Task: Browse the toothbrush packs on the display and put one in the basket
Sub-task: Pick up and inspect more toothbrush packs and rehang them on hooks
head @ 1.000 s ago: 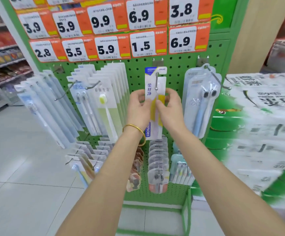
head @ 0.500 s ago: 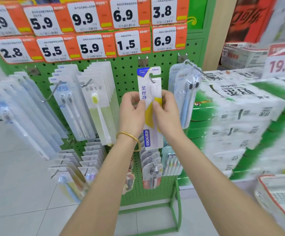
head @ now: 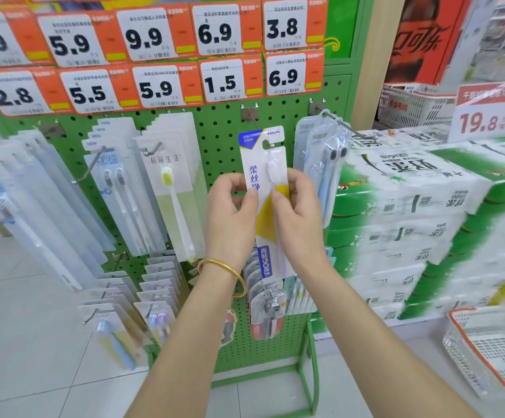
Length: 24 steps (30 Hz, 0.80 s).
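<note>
From my remote seat I saw both hands raised in front of a green pegboard stand (head: 224, 137) in a shop aisle. The left hand (head: 230, 218), with a gold bangle (head: 230, 271) on its wrist, pinched the left edge of a white, yellow and blue toothbrush pack (head: 261, 164) between thumb and curled fingers. The right hand (head: 301, 218) gripped the pack's right edge in the same way. The pack stood nearly upright, its top cut-out level with a metal hook (head: 268, 144); I could not tell whether it hung from that hook. Orange and white price tags (head: 154, 37) ran in two rows across the top of the board. More toothbrush packs hung left of the hands, and a twin-brush pack (head: 320, 164) hung just to their right. The floor (head: 19, 327) was pale grey tile. Stacked green and white cartons (head: 411, 221) filled the right side, with a 19.8 sign (head: 483, 116) above them. The white mesh basket (head: 492, 351) with an orange rim sat low at the right edge, well apart from the pack.
</note>
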Each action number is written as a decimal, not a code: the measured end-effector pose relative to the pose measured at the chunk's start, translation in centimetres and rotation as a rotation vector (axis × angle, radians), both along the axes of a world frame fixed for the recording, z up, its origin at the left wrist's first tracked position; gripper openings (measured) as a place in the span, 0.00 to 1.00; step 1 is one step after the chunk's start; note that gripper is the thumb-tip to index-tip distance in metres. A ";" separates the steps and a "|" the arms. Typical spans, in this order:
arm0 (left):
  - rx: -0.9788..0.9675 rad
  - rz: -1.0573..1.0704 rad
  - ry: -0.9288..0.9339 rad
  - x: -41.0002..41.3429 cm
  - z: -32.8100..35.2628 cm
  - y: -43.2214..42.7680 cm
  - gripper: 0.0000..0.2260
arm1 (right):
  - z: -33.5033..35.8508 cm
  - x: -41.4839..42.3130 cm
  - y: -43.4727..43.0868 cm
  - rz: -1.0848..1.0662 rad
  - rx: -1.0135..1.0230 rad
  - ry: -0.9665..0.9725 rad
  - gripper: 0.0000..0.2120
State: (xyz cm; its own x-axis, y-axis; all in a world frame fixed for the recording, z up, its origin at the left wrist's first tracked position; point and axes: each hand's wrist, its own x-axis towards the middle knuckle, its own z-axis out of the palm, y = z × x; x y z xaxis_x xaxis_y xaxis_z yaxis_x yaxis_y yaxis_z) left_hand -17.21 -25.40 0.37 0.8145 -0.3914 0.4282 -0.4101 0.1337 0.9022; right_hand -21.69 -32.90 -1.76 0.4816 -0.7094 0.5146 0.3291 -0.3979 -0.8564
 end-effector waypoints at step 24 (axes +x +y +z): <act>-0.084 -0.080 0.012 -1.9 -1.4 1.9 0.07 | -2.4 -1.7 2.5 -0.081 -0.062 -0.038 0.14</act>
